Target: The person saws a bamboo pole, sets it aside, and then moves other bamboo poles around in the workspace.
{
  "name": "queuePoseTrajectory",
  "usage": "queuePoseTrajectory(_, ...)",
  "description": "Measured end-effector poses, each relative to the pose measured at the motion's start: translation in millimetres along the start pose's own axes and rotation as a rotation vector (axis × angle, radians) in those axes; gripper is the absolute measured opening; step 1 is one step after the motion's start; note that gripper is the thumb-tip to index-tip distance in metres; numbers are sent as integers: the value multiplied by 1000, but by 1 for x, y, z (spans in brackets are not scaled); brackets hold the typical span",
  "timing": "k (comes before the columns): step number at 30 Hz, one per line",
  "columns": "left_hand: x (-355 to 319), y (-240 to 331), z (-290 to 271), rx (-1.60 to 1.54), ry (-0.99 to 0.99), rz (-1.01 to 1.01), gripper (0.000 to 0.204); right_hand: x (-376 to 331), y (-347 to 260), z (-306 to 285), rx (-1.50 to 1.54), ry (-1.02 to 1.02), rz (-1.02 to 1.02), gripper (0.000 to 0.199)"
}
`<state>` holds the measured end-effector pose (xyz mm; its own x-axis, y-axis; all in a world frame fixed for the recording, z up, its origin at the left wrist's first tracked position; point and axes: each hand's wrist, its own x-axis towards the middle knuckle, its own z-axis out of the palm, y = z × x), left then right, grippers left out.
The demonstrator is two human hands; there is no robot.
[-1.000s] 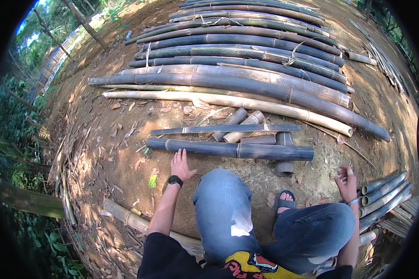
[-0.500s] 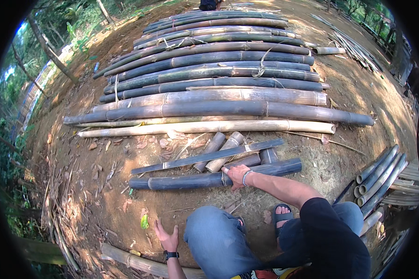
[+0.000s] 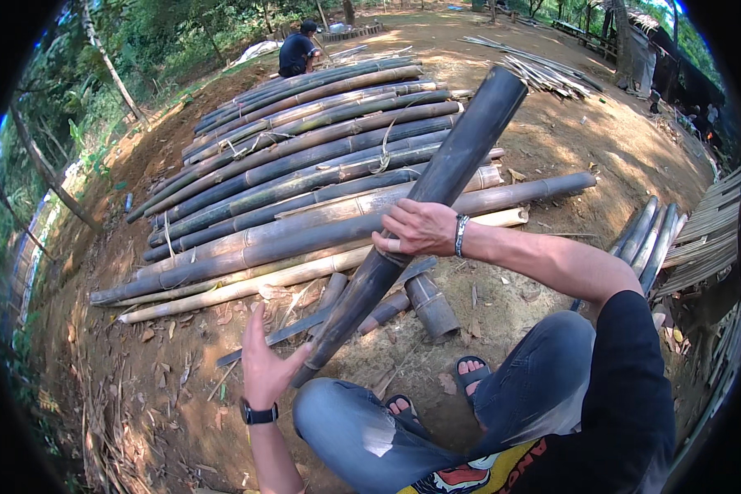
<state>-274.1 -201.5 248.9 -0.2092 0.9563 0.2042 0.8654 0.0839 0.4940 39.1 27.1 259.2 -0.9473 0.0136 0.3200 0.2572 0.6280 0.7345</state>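
My right hand (image 3: 420,227) is wrapped round the middle of a thick dark bamboo pole (image 3: 466,148). The pole is lifted off the ground and slants from upper right down to lower left. At its lower end is my left hand (image 3: 265,366), fingers stretched and thumb apart. The thumb overlaps the pole's end; whether it touches cannot be told. Beneath the pole, a short bamboo section (image 3: 431,306) lies on the dirt, along with a flat dark bamboo strip (image 3: 281,332) and other short pieces partly hidden by the pole.
Long bamboo poles (image 3: 305,235) lie side by side in a broad row ahead. More bamboo lengths (image 3: 652,239) rest at the right, near a slatted bamboo panel (image 3: 708,226). Beyond the row crouches another person (image 3: 295,54). Thin strips (image 3: 543,72) lie farther back.
My right hand has lifted the dark bamboo pole from the ground and tilted it, right end up. My left hand has risen toward its lower end. The view has turned and now reaches farther.
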Motion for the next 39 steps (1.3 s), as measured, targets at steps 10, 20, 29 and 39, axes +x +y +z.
queuePoseTrajectory(10, 121, 159, 121, -547, -487, 391, 105, -20, 165, -129, -338, 156, -519, 42)
queuePoseTrajectory(20, 135, 167, 173, -816, -306, 188, 66, -49, 104, -89, -137, 246, 727, 89)
queuePoseTrajectory(29, 176, 83, 138, -1100, -96, -50, 45, -98, -62, -7, 1475, -656, 1098, 132)
queuePoseTrajectory(39, 187, 22, 130, -1193, 27, -230, 39, -45, -106, 4, 1657, -665, 884, 120)
